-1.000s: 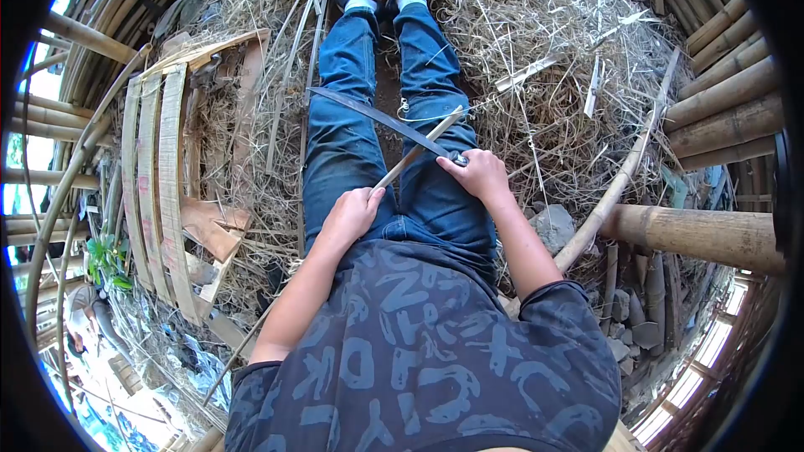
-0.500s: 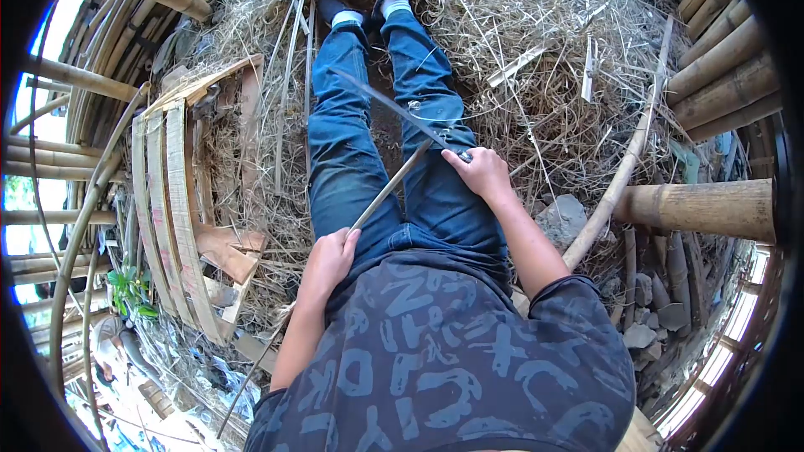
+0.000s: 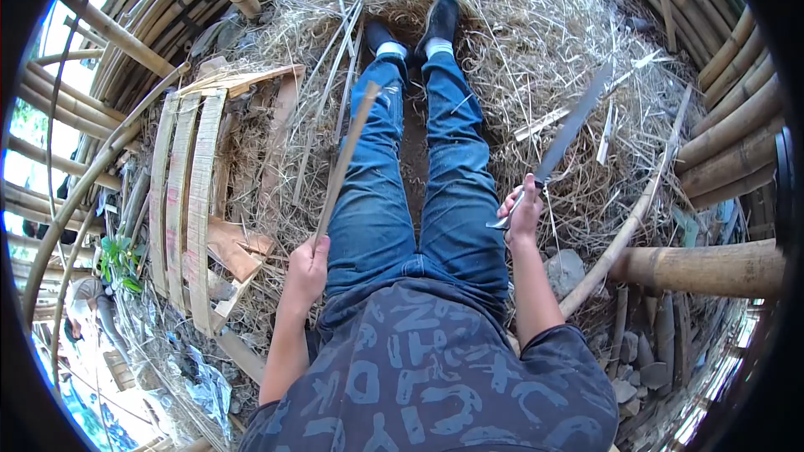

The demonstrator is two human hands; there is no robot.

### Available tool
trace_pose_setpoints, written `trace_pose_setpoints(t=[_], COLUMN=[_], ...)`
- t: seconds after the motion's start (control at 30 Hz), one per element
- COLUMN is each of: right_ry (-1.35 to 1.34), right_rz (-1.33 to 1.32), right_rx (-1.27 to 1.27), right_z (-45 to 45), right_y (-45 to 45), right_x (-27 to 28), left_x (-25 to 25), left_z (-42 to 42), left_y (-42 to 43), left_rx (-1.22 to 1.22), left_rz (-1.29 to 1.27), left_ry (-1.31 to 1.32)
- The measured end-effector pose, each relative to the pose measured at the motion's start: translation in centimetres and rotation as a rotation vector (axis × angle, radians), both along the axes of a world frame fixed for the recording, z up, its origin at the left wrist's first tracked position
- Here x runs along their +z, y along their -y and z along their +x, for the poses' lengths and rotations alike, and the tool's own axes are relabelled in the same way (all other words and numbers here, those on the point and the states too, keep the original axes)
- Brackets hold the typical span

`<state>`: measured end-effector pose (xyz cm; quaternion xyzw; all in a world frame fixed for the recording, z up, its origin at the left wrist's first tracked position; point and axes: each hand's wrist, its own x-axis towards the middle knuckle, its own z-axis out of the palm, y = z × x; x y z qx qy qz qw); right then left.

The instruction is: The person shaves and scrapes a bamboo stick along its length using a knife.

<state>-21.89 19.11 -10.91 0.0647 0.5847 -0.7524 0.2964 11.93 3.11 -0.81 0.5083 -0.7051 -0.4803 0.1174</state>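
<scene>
My left hand (image 3: 306, 274) is closed around the lower end of a flat bamboo strip (image 3: 345, 169). The strip points forward over my left leg, its far end above the shin. In my right hand (image 3: 525, 211) is a long knife (image 3: 573, 127) with a broad grey blade, gripped by its handle to the right of my right thigh. Its blade points forward and to the right, above the straw. Strip and blade are well apart. My legs in jeans (image 3: 456, 176) lie stretched out between the two hands.
Thin bamboo shavings (image 3: 544, 33) cover the ground. A slatted wooden pallet (image 3: 177, 192) lies to the left. At the right, a thick bamboo pole (image 3: 703, 270) juts inward, with a thinner curved pole (image 3: 632, 213) and a grey stone (image 3: 565, 270) near it.
The knife has swung from across the strip's end out to the right. The strip has turned left and now points forward. Both hands have moved apart, and the view has shifted slightly.
</scene>
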Motion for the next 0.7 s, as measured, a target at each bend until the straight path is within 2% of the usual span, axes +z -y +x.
trace_pose_setpoints(t=[0.1,0.17,0.23,0.3,0.37,0.43,0.47,0.53,0.57,0.63,0.7], right_ry=[0.032,0.032,-0.174,-0.234,-0.391,-0.358,-0.520,-0.818,-0.819,-1.144,-1.155], right_rz=[-0.138,-0.202,-0.178,-0.145,0.000,-0.034,0.041,0.185,0.184,0.270,0.377], right_rx=[-0.072,-0.101,0.051,0.131,0.370,0.388,0.503,0.665,0.658,0.643,0.678], right_z=[0.8,1.7,2.8,3.5,4.6,5.4,5.5,5.6,5.5,5.0,4.2], right_y=[0.9,1.0,1.0,1.0,1.6,1.8,1.7,1.7,1.8,1.9,1.7], right_x=[2.6,3.6,4.0,4.4,5.8,7.2,7.2,8.8,8.5,7.9,8.9], left_x=[1.7,1.4,1.3,1.5,2.2,2.5,2.6,2.4,2.3,2.5,2.6], left_z=[-1.4,-1.7,-1.9,-2.2,-2.7,-3.1,-3.3,-3.7,-3.8,-3.8,-3.6], left_y=[-0.3,-0.4,-0.6,-0.7,-1.1,-1.4,-1.7,-1.9,-2.1,-2.7,-3.4], left_rx=[-0.062,-0.108,-0.136,-0.169,-0.157,-0.106,-0.114,-0.151,-0.184,-0.192,-0.237], left_rz=[0.031,0.103,0.101,0.286,0.370,0.595,0.610,0.602,0.599,0.581,0.211], left_ry=[0.061,-0.005,0.004,-0.077,-0.107,-0.163,-0.186,-0.177,-0.172,-0.170,-0.139])
